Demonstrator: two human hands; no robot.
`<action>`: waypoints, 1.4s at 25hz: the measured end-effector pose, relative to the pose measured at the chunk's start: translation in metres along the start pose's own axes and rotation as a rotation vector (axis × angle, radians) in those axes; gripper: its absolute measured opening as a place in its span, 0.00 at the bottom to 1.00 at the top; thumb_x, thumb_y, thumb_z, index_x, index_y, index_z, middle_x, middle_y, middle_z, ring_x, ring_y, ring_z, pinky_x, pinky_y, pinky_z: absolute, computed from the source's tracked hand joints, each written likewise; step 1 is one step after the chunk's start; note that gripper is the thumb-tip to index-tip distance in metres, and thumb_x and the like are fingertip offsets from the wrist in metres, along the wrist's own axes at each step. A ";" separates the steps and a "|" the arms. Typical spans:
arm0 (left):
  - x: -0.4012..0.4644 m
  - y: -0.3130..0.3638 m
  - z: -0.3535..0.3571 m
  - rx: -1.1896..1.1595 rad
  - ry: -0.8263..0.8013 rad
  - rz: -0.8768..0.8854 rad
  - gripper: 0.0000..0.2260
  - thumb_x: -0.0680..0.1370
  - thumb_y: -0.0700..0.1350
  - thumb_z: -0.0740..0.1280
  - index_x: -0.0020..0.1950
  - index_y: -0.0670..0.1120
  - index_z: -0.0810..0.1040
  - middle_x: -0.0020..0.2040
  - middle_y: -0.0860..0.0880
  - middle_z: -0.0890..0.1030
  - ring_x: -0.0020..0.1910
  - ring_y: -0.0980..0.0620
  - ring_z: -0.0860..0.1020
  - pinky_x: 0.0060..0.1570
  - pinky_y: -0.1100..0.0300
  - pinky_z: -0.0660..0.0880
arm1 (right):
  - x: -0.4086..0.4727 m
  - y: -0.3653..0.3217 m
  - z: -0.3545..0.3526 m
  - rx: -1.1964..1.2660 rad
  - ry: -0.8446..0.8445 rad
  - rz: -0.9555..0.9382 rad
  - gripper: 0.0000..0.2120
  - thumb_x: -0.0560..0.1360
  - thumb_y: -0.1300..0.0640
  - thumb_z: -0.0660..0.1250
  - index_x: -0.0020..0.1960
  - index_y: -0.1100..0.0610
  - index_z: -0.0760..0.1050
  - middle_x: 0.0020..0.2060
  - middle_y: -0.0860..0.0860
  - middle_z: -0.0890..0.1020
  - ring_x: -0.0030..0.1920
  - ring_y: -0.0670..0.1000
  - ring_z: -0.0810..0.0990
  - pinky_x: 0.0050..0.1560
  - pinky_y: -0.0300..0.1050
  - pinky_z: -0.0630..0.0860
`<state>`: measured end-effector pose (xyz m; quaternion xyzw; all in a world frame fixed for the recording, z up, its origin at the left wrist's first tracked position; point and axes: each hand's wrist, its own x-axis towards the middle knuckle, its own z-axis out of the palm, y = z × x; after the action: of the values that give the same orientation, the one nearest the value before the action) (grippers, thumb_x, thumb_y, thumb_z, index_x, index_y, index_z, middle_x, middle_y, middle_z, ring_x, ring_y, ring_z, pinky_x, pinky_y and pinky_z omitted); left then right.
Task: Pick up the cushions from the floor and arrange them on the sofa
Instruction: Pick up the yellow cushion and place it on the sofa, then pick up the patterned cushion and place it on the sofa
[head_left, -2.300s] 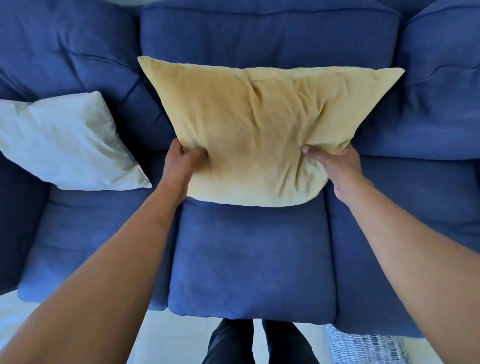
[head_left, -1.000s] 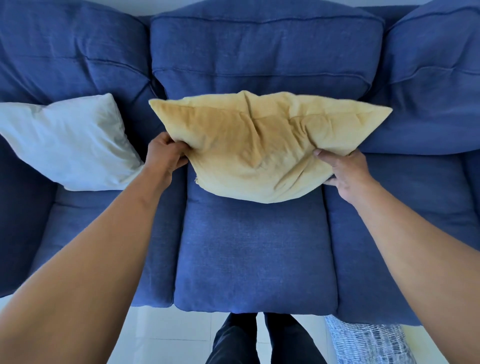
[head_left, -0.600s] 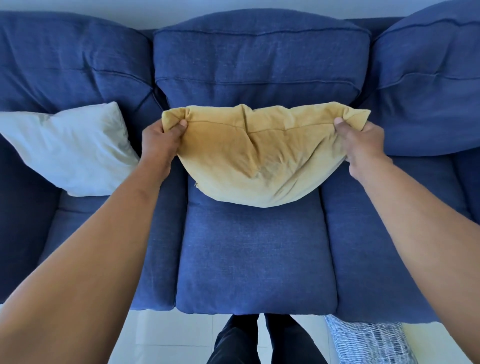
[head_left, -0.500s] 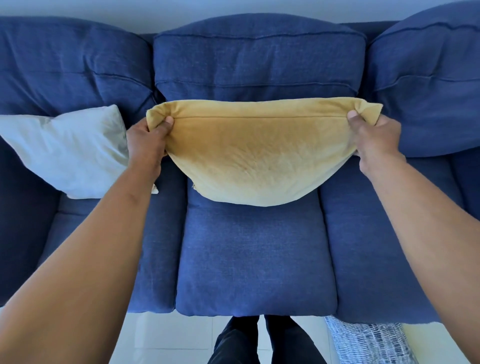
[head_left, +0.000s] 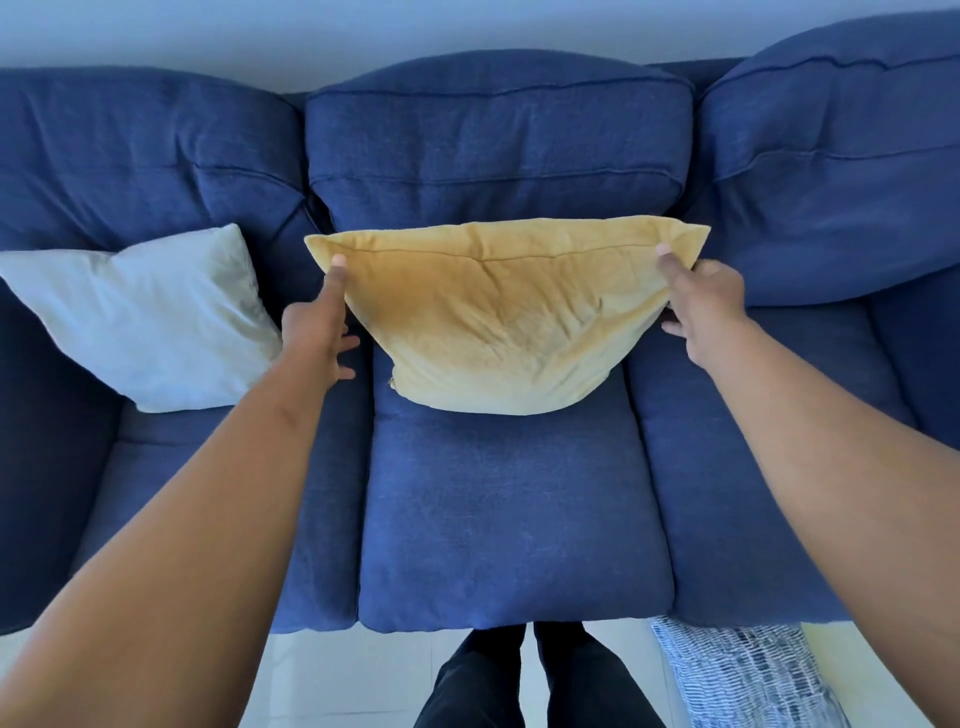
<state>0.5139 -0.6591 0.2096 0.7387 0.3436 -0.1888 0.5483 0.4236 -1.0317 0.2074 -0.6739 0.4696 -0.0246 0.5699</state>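
Cushion (head_left: 498, 322) is propped on the middle sofa (head_left: 509, 509) seat against the backrest; its top corners are steadied by spread fingers of both hands (head_left: 317, 322) (head_left: 701, 301), not gripped.

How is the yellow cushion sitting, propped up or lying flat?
Propped up. The yellow cushion stands on its lower edge on the middle seat, leaning back against the sofa backrest, with one fingertip of each hand at its top corners.
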 end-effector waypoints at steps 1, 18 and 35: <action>-0.007 -0.008 0.000 -0.006 -0.032 -0.050 0.39 0.71 0.73 0.69 0.68 0.44 0.74 0.56 0.44 0.81 0.56 0.41 0.82 0.59 0.30 0.76 | -0.008 0.004 -0.001 -0.021 -0.005 -0.002 0.22 0.73 0.37 0.71 0.49 0.56 0.77 0.46 0.52 0.83 0.44 0.52 0.80 0.59 0.63 0.82; -0.253 -0.134 0.182 0.685 -0.666 0.814 0.15 0.86 0.54 0.58 0.51 0.46 0.77 0.42 0.53 0.76 0.42 0.54 0.74 0.49 0.52 0.73 | -0.164 0.157 -0.202 -0.284 0.130 -0.048 0.33 0.84 0.41 0.57 0.83 0.57 0.57 0.81 0.55 0.64 0.81 0.57 0.61 0.79 0.56 0.60; -0.498 -0.368 0.347 1.392 -1.152 0.991 0.27 0.85 0.54 0.64 0.80 0.42 0.68 0.79 0.43 0.71 0.77 0.43 0.69 0.71 0.55 0.65 | -0.350 0.430 -0.437 0.006 0.521 0.288 0.34 0.84 0.44 0.61 0.82 0.61 0.56 0.82 0.59 0.60 0.82 0.57 0.59 0.79 0.48 0.55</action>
<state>-0.0601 -1.0754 0.1716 0.7488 -0.5001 -0.4241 0.0967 -0.2800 -1.0877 0.1956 -0.5697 0.6907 -0.1168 0.4299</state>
